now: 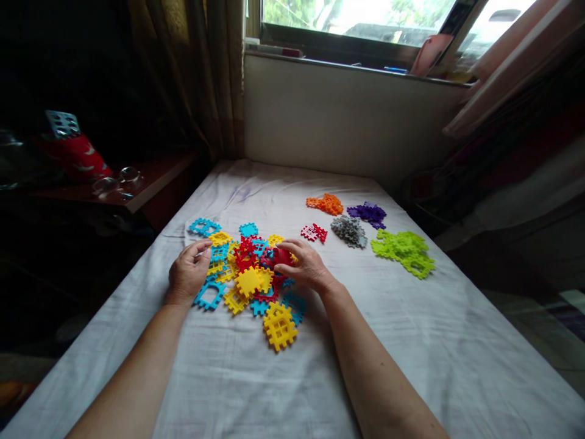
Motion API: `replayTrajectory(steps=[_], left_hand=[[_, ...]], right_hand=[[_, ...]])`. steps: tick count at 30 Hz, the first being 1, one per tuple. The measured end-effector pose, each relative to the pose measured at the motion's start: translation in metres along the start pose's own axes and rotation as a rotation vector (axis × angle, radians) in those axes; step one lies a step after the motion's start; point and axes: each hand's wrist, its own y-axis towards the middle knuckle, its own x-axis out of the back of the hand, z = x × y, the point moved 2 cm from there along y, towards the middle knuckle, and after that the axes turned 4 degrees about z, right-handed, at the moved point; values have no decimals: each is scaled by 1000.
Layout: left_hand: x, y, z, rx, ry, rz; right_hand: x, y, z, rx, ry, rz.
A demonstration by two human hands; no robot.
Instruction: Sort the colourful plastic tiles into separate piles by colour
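Note:
A mixed pile of interlocking plastic building pieces [249,282] in yellow, red and blue lies in front of me on the sheet. My right hand [305,263] reaches over the pile's right side, its thumb and fingers closed around a red building piece [282,258]. At the left edge of the pile, my left hand [188,272] is loosely curled beside blue and yellow pieces. A small gap shows between its thumb and fingers, with nothing visible in it. A blue window-shaped piece [200,299] lies just below that hand, and a yellow lattice piece [280,327] lies nearest to me.
Farther right are separate heaps: orange [329,204], purple [368,213], grey [349,231], lime green [404,250] and a few red pieces [314,232]. The white sheet [411,353] is wrinkled. Eyeglasses [119,180] and a red container [80,157] stand on a side table at left.

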Motion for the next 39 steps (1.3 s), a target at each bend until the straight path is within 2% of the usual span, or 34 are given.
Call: replayTrajectory(steps=[2,5,8,10,12,15,18,23,28,30,34,36,39], left_hand=[[0,0,0,5,-4,2],[0,1,0,3,0,2],[0,1,0,5,2,4],[0,1,0,8,1,4],[0,1,0,11,3,2],[1,1,0,12,11,5],[1,2,1,12,14,18],[1,3,3,44,16,34],[1,3,4,44,21,37],[1,3,4,34,21,33],[2,2,2,29,17,30],[2,2,2,29,16,30],[2,2,1,26,18,30]], right_hand=[[-4,0,3,-10,-18,44],[-6,-1,1,-53,-10,44],[-2,-2,-5,-77,31,12],[4,-3,-13,-111,32,-58],[12,-4,-25,-212,-34,-190],[23,-4,-46,-450,-205,-377],[24,-1,-63,-600,-308,-405],[17,4,-74,-617,-326,-370],[21,-1,-67,-541,-291,-457],[26,0,-57,-452,-230,-407],[27,8,-27,-297,-52,-100],[22,10,-9,-228,-58,41],[13,12,15,-151,-159,160]])
